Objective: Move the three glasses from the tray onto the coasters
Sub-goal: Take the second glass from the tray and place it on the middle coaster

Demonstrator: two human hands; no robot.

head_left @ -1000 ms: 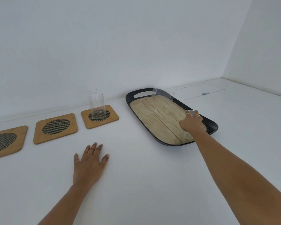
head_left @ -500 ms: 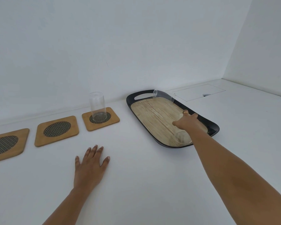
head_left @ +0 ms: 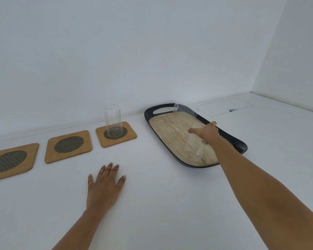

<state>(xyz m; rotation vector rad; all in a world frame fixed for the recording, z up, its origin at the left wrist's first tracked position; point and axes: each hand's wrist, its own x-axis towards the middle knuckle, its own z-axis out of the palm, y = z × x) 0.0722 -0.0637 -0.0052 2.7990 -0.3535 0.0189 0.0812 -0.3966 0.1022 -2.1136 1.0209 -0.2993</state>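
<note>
A black oval tray (head_left: 238,144) with a wood-grain floor lies right of centre. My right hand (head_left: 207,131) is shut on a clear glass (head_left: 194,147), held tilted just above the tray's near half. Another clear glass (head_left: 185,110) leans at the tray's far end. A third glass (head_left: 113,119) stands upright on the right-hand wooden coaster (head_left: 130,138). The middle coaster (head_left: 68,147) and the left coaster (head_left: 9,161) carry nothing. My left hand (head_left: 103,188) rests flat on the white counter, fingers spread, holding nothing.
The white counter meets a white wall behind the coasters and another wall at the far right. A flush rectangular panel (head_left: 226,106) with a small notch lies in the counter behind the tray.
My right hand has closed on the glass at the tray's near end, lifted it and carried it leftward over the tray. My left hand has stayed flat.
</note>
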